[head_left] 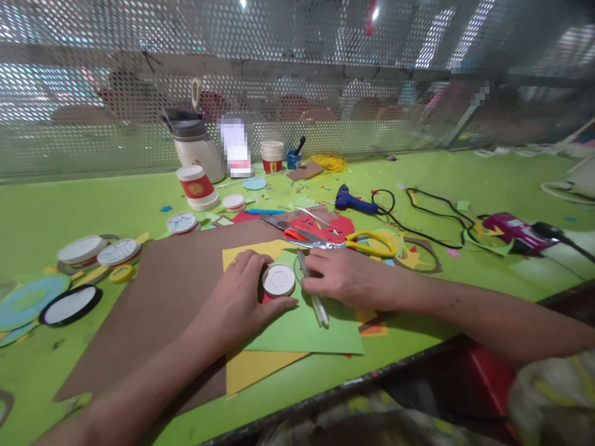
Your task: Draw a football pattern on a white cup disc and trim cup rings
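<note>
- White disc (279, 280), one: hexagon drawn on its face, red showing below its rim; stands over the green paper, between the hands. Clock positions below taken from this disc, 12 pointing away from the person.
- Left hand (242, 297): between 8 and 9 o'clock, ring on one finger; grasping the disc, thumb and forefinger curved around its side.
- Right hand (341, 279): 3 o'clock, fingers bent, tips at the slim clear tool; whether they grip it or merely rest, cannot tell.
- Slim clear tool (320, 310): 4 o'clock, lying aslant over the green paper.
- Green paper (320, 337): lies over yellow paper (260, 371), which shows at 6 to 7 o'clock.
- Brown sheet (186, 266): 9 o'clock, large, flat.
- Scissors (372, 243): yellow handles toward 2 o'clock.
- Red paper (341, 230): 2 o'clock, with cut-outs, just beyond the scissors.
- Glue gun (356, 203): blue, between 1 and 2 o'clock, black cord.
- Stacked cups (272, 157): 12 o'clock, well apart, blue jar (294, 160) beside them.
- Red-banded cup (195, 186): between 10 and 11 o'clock, pale jug (199, 148) behind it.
- Tape roll (122, 274): yellow, 9 o'clock, beyond the brown sheet's edge.
</note>
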The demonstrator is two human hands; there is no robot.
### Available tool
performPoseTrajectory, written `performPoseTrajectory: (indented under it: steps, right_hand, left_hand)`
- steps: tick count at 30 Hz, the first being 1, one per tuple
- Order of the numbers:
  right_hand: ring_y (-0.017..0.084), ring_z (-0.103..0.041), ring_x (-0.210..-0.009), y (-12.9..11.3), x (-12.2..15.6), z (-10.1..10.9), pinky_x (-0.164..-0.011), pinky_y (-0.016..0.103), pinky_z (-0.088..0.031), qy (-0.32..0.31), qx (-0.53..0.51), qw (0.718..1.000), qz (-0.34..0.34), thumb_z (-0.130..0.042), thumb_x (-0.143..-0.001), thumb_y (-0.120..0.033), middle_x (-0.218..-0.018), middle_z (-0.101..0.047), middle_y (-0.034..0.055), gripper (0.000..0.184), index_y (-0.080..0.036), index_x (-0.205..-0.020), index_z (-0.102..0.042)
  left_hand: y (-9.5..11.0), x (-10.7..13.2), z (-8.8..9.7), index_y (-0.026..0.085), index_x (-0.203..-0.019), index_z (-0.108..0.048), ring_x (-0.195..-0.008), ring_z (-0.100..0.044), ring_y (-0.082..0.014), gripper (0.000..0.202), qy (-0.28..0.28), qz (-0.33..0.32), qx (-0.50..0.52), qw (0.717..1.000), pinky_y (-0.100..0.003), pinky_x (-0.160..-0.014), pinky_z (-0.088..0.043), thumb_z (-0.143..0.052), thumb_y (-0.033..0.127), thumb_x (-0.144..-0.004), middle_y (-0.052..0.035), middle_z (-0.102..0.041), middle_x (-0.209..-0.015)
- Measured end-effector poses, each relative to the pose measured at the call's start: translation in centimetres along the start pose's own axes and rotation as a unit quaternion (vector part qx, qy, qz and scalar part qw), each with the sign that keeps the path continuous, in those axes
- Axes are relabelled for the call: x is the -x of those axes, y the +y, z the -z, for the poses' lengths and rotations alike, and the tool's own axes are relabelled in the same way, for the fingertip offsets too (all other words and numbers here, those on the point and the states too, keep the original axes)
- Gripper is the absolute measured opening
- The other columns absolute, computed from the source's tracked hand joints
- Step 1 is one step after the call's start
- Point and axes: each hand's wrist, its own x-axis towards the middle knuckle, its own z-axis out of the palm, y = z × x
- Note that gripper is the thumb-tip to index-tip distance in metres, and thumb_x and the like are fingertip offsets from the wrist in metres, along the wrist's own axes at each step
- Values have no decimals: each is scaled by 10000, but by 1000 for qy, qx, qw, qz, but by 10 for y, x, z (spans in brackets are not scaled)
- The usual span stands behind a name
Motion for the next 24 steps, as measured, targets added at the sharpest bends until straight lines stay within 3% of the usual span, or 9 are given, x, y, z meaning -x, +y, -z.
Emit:
performPoseTrajectory:
  steps: [3,7,9,12,15,19,21,24]
  right_hand:
    - [204,-545,-756,11,3,-3,-641,311,-452,59,-33,998,-5,-491,-1026,-93,-839,-638,79,226,-155,-896,-665]
    - [164,-584,-723,16,6,8,-636,283,-506,198,-101,972,-73,-520,-973,-118,-827,-616,37,86,-179,-957,-578]
    - [144,-586,-674,15,6,18,-604,275,-512,299,-195,921,-155,-579,-917,-112,-806,-605,6,104,-214,-917,-557]
    - [115,-587,-571,15,3,26,-524,263,-499,395,-386,795,-250,-629,-858,-99,-753,-610,-31,139,-236,-874,-610]
    - [132,-646,-585,18,1,24,-565,288,-549,395,-506,723,-254,-617,-898,-140,-715,-679,-25,108,-219,-920,-687]
    - [135,-679,-708,18,-2,13,-691,289,-566,369,-572,681,-272,-648,-945,-189,-763,-726,-7,56,-198,-944,-703]
    - [90,-600,-592,16,-3,8,-573,220,-491,370,-581,658,-305,-700,-934,-212,-654,-657,-44,67,-198,-870,-681]
    - [36,-388,-396,12,-5,2,-386,171,-272,357,-621,604,-350,-733,-905,-215,-471,-490,-99,213,-188,-726,-620]
  left_hand:
    - [-9,1,-1,147,-1343,-567,-1103,-614,-373,644,-5,-13,10,1000,-529,-930,-517,-689,535,-843,-144,-633,-1180]
    - [-18,3,3,183,-1379,-588,-1101,-628,-322,581,-19,-30,31,999,-473,-952,-532,-620,499,-893,-118,-630,-1210]
    - [-20,3,5,215,-1344,-626,-1084,-637,-293,523,-28,-37,41,998,-440,-951,-536,-614,512,-913,-100,-633,-1201]
    - [-22,1,6,222,-1264,-657,-1084,-635,-289,495,-31,-39,45,998,-437,-950,-532,-646,561,-904,-97,-642,-1189]
    - [-21,1,5,201,-1219,-635,-1103,-618,-312,515,-24,-30,40,998,-465,-947,-521,-685,583,-877,-111,-653,-1181]
    - [-17,3,3,211,-1224,-606,-1077,-613,-313,512,-17,-25,24,999,-462,-913,-515,-674,591,-888,-108,-655,-1171]
    - [-15,4,4,220,-1230,-609,-1072,-610,-315,496,-20,-28,17,999,-457,-902,-512,-664,587,-900,-106,-649,-1169]
    - [-13,3,5,235,-1238,-611,-1068,-605,-317,478,-29,-29,17,999,-447,-889,-509,-668,573,-904,-99,-641,-1166]
